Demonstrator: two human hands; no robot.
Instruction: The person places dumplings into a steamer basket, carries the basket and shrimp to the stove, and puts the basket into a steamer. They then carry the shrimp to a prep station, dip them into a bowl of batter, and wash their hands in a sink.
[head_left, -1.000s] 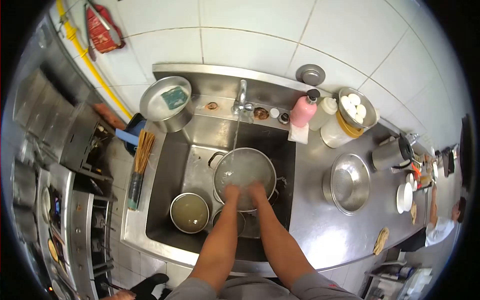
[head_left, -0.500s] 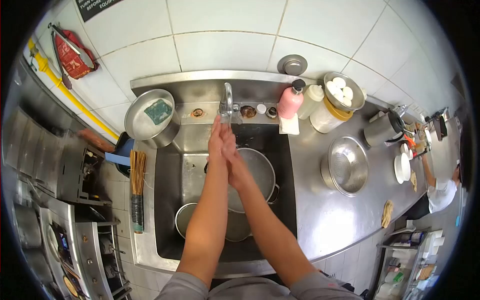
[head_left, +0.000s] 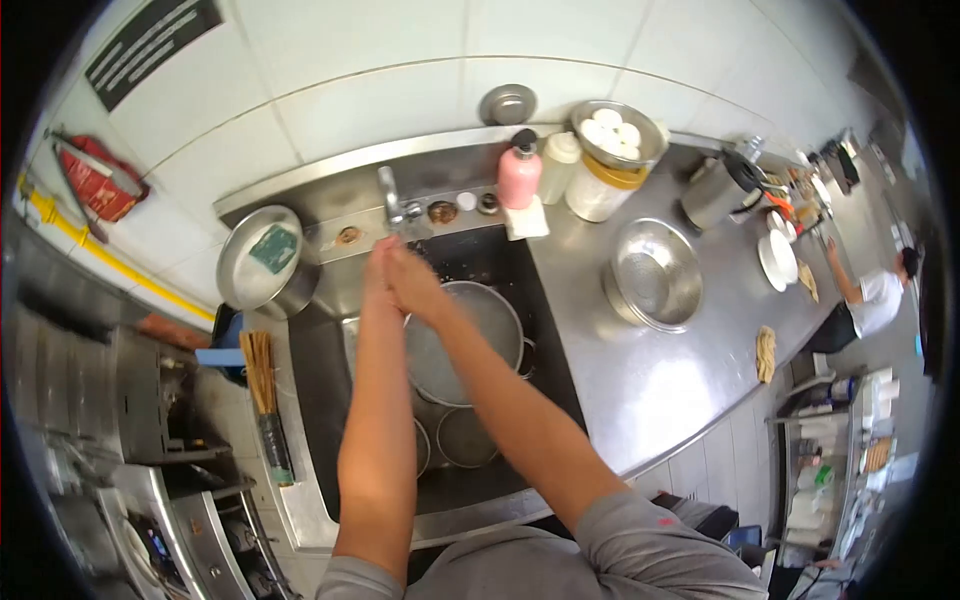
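My left hand (head_left: 379, 268) and my right hand (head_left: 411, 284) are pressed together over the sink (head_left: 556, 385), just below the metal tap (head_left: 391, 195). Their fingers look stretched out toward the tap, somewhat blurred, and I see nothing held between them. The right palm lies against the left and partly covers it. Beneath my forearms a large round pan (head_left: 465, 340) sits in the sink. A smaller round pot (head_left: 468, 438) is nearer to me, partly hidden by my right arm.
Left of the sink stand a pot with a green scouring pad (head_left: 274, 249) and a stick brush (head_left: 266, 400). A pink pump bottle (head_left: 519, 178), a bowl of eggs (head_left: 640, 155) and a steel colander (head_left: 655, 277) are to the right. Another person (head_left: 880, 300) works at the far right.
The view has turned and shifted, so the sink and tap appear farther left. My hands stay together by the tap, and the right now lies more over the left.
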